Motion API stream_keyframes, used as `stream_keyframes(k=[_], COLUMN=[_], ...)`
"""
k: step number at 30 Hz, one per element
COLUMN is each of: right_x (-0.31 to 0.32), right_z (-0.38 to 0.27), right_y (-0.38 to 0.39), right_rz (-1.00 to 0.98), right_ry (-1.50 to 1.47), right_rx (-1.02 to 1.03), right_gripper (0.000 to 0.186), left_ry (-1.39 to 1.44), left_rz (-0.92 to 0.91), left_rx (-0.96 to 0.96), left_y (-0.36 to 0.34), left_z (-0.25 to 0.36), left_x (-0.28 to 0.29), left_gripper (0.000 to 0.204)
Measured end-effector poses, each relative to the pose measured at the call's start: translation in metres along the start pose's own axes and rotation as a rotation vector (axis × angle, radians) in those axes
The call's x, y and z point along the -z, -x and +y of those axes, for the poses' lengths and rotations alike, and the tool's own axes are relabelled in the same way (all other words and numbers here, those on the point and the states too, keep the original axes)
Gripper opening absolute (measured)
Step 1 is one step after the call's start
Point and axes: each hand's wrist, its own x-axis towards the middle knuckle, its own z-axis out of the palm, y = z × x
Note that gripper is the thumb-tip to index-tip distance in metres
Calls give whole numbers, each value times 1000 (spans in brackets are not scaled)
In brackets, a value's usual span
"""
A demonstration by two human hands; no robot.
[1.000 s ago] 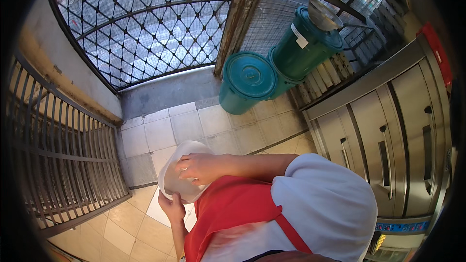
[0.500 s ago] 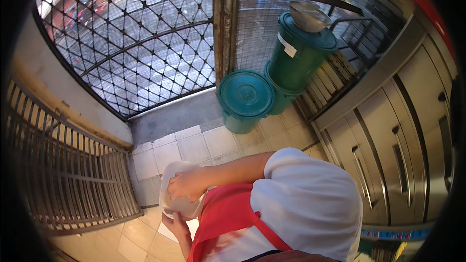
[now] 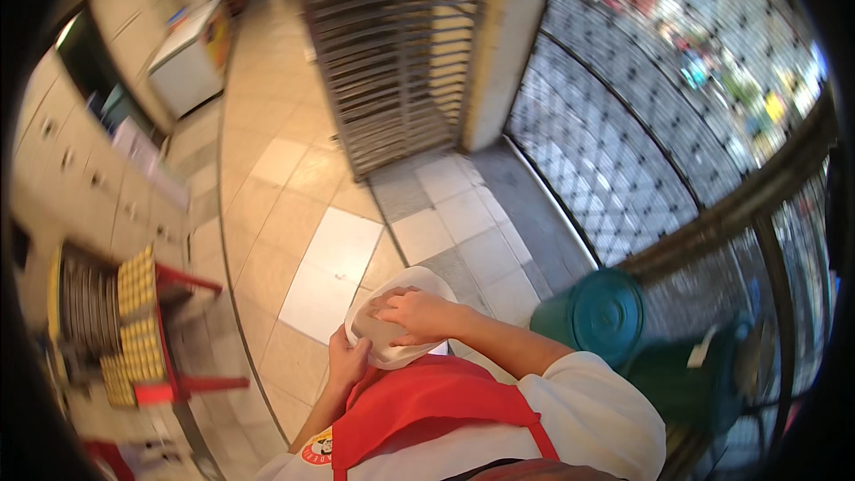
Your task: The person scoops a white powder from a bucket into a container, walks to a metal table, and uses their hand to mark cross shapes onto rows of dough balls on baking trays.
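Note:
A white plastic bowl [image 3: 426, 285] is held low in front of my red apron [image 3: 419, 401]. My left hand [image 3: 346, 356] grips its near-left rim, thumb on the edge. My right hand [image 3: 417, 316] reaches into the bowl from the right, fingers apart over a greyish-beige interior; I cannot make out whether that is contents or the bowl's bottom.
Tiled floor [image 3: 276, 214] runs past a barred metal gate [image 3: 392, 62]. On the left are drawers [image 3: 98, 178], a white chest freezer [image 3: 187, 53] and a red stand [image 3: 156, 396] bearing yellow patterned items. At right are lidded green bins [image 3: 606, 316] beside a mesh gate [image 3: 641, 142].
My view has swung left from the steel unit and bins toward the corridor; the bins now sit lower right. The bowl has stayed in my hands as I turn.

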Motion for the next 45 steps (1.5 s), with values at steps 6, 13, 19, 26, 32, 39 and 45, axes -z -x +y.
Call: stream_keyframes(k=[6,13,19,26,32,39,45], right_x=[-58,-144,-217,-275,-333,-387,-441], right_z=[-98,-256,-364,-441,-474,-535,-594], right_y=[-75,-183,-232,-256,-245,-213,-210], right_rz=[-117,-336,-415,-514,-605,-1042,-1313], right_ry=[69,115,26,129,91,56,212], right_rx=[336,696,900,1170,1338,1374,1342], right_gripper=[59,61,61,61,58,54,34], left_ry=[107,92,23,11,52,173,323], left_rz=[328,651,879,1121,1337,1540,1508], left_rx=[-2,36,208,342,440,551,494], left_y=[111,249,346,425,475,550,589], left_z=[-49,-116,-143,-160,-187,-218,-230], left_x=[84,199,273,286,256,218,253], left_gripper=[38,39,41,42,40,37,39])
